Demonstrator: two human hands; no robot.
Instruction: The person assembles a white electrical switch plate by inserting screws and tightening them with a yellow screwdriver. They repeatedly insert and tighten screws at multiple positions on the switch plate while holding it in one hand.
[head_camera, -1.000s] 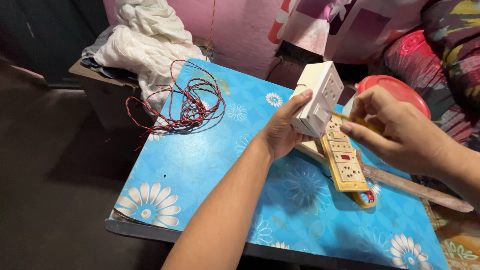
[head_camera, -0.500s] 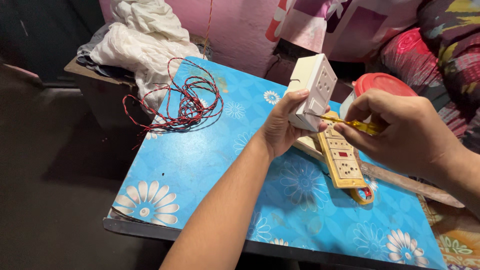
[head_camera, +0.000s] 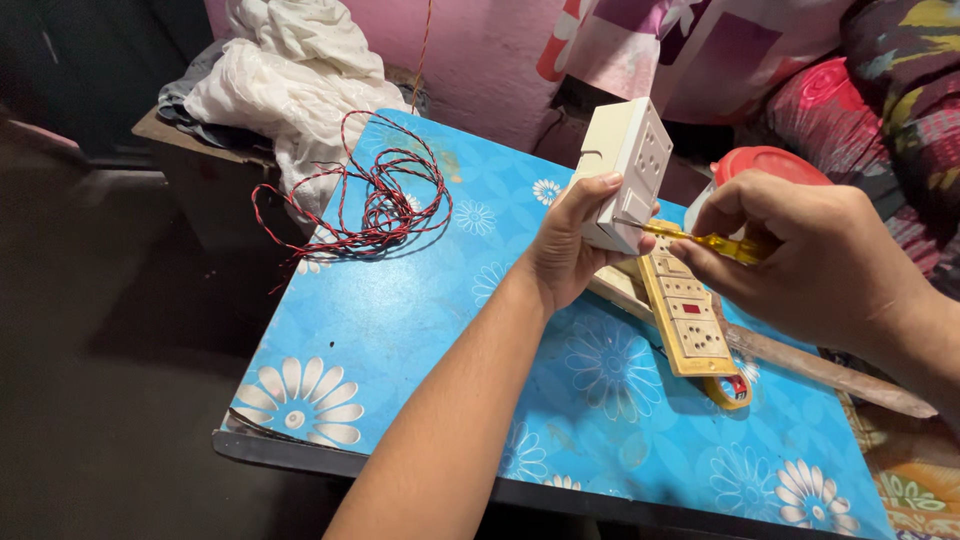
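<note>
My left hand (head_camera: 568, 245) grips a white socket box (head_camera: 625, 165) and holds it tilted above the blue flowered table (head_camera: 400, 330). My right hand (head_camera: 810, 260) holds a yellow-handled screwdriver (head_camera: 705, 242), its tip touching the lower edge of the box. Beneath both hands a yellowed extension board (head_camera: 685, 315) with several sockets lies flat on the table.
A tangle of red and black twisted wire (head_camera: 385, 200) lies on the table's far left corner. White cloth (head_camera: 285, 70) is heaped on a side stand behind. A red-lidded container (head_camera: 770, 162), a wooden strip (head_camera: 830, 365) and a tape roll (head_camera: 730, 390) sit to the right.
The socket box has been lifted and turned slightly in my left hand. My right hand has brought the screwdriver tip in against the box.
</note>
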